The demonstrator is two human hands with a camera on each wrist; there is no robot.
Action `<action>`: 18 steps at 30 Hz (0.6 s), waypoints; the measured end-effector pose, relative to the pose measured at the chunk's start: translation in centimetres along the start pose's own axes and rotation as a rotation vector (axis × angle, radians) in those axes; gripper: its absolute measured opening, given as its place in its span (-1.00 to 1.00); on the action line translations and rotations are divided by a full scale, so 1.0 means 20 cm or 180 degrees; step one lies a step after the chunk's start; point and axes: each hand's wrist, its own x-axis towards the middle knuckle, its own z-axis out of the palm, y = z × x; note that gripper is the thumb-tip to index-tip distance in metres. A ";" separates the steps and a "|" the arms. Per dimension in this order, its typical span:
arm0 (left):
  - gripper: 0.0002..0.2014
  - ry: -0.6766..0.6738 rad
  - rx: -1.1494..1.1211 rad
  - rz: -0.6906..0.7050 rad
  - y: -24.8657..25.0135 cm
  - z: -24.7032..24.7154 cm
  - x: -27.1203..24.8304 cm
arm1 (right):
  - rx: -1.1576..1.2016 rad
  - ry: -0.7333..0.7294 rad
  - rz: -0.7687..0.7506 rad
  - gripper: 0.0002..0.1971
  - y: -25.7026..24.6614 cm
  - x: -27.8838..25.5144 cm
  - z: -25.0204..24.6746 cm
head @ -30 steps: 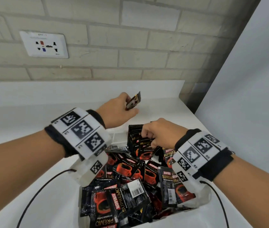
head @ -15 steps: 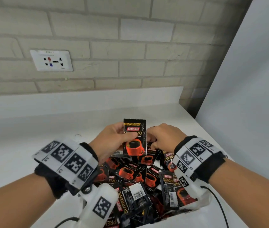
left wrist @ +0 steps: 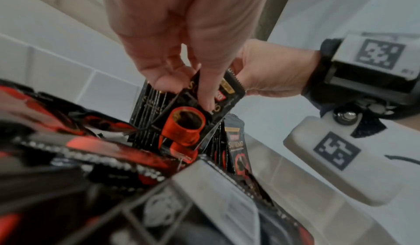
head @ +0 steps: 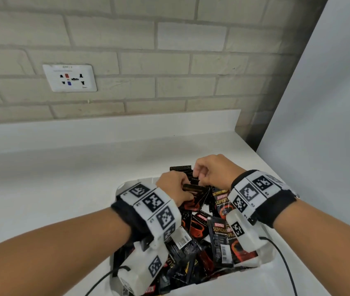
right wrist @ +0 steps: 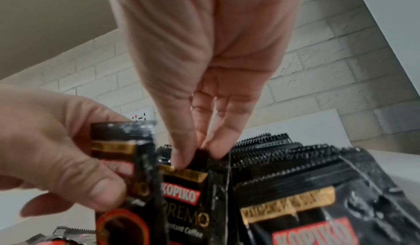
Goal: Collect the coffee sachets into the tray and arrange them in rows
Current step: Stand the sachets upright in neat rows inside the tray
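- Loose coffee sachets (head: 199,229) lie heaped in the near half of the white tray (head: 268,260), at 6 o'clock.
- The left hand (head: 173,189) pinches one sachet (left wrist: 204,108) beside the upright row (right wrist: 284,152); the right hand (head: 214,170) pinches that row's front edge.
- Risk: pushing the sachet in could tip the leaning row into the heap, or the slick foil could slip.
- The white surface (head: 63,189) runs to 12 o'clock, meeting a brick wall (head: 169,60) with a socket (head: 69,77) at 10 o'clock.

Coffee sachets (head: 221,240): black, red cup print, gold band, red-white Kopiko logo. Tray (head: 253,262) white. Wrist bands (head: 155,208) white with black square markers. Brick wall (head: 169,60) beige.
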 end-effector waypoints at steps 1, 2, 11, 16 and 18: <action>-0.76 0.0007 0.0023 -0.0039 0.00 0.01 0.02 | -0.0041 0.0059 -0.0022 -0.84 0.00 0.00 0.01; -0.73 0.0034 0.0023 -0.0075 0.00 0.02 0.03 | -0.0051 0.0114 -0.0035 -0.84 0.00 0.00 0.01; -0.47 0.0586 -0.0371 -0.0683 -0.02 0.09 0.05 | 0.0604 0.0266 -0.0158 -0.83 0.02 0.02 0.06; -0.37 0.0902 -0.0240 -0.0765 -0.03 0.13 0.05 | 0.1094 0.0596 -0.0033 -0.86 0.03 -0.03 0.01; -0.35 0.0979 -0.0230 -0.0795 -0.04 0.14 0.06 | 0.1330 0.0907 0.0064 -0.84 0.03 -0.06 0.00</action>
